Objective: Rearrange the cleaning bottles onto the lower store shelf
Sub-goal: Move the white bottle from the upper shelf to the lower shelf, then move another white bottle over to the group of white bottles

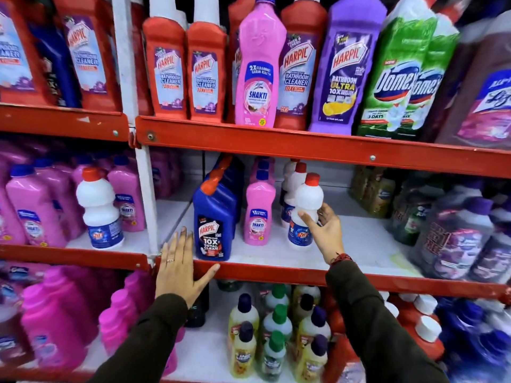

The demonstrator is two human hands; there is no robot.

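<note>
Right hand (326, 230) grips white bottle (305, 211).

Two bare hands extend from long, dark olive-brown sleeves with a soft, fuzzy knit texture. The left hand (178, 268) wears a thin band ring on one finger. The right hand (326, 233) has a red braided thread tied around its wrist.

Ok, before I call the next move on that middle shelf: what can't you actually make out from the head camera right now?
- White bottle: lower label partly covered by the right hand; how firm the grip is can't be told.
- Rows behind the blue Harpic bottle and pink Shakti bottle: hidden by the front bottles, count unknown.
- Far-right bottles: motion-blurred, labels unreadable.
- Bottom shelf: front edge cut off by the frame and sleeves.
</note>
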